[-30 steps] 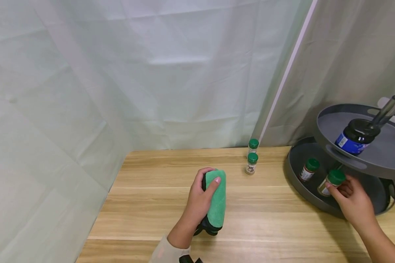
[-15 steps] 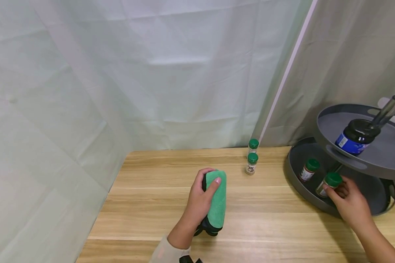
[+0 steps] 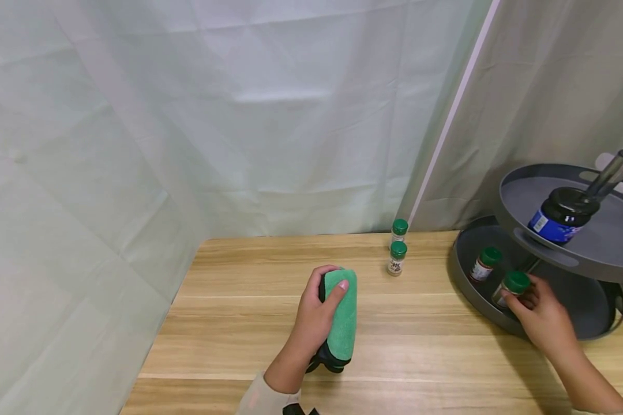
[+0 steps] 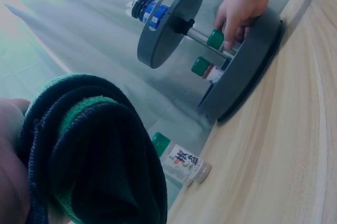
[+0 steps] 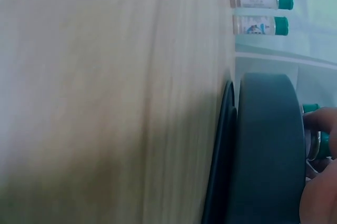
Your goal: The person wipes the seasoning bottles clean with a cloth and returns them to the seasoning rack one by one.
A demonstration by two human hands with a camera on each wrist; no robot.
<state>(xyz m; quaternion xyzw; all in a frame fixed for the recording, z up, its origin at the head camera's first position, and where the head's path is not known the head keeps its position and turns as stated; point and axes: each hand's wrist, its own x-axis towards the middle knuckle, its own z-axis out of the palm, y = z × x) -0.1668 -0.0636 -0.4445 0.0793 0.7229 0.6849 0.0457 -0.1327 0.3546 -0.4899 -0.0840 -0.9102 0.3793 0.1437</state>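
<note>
My left hand (image 3: 316,311) grips a folded green cloth (image 3: 344,317) with dark edging over the table, thumb lying on its top. At the right, my right hand (image 3: 547,317) pinches a green-capped spice jar (image 3: 517,282) between thumb and fingers, inside the lower tier of a dark grey two-tier round tray (image 3: 475,297). Just left of it, a second green-capped jar (image 3: 481,270) with reddish contents stands on the same tier. In the right wrist view the tray wall (image 5: 268,150) hides much of the held jar.
Two more green-capped spice jars (image 3: 396,265) stand on the wooden table (image 3: 249,323) near its back edge. On the upper tier sits a black-lidded jar (image 3: 560,219) with a blue label, beside a grey post (image 3: 615,173). Pale curtains (image 3: 291,115) hang behind.
My right hand has moved left with the spice jar across the lower tier, closer to the reddish jar, which has shifted slightly left. The left hand and cloth stay almost still.
</note>
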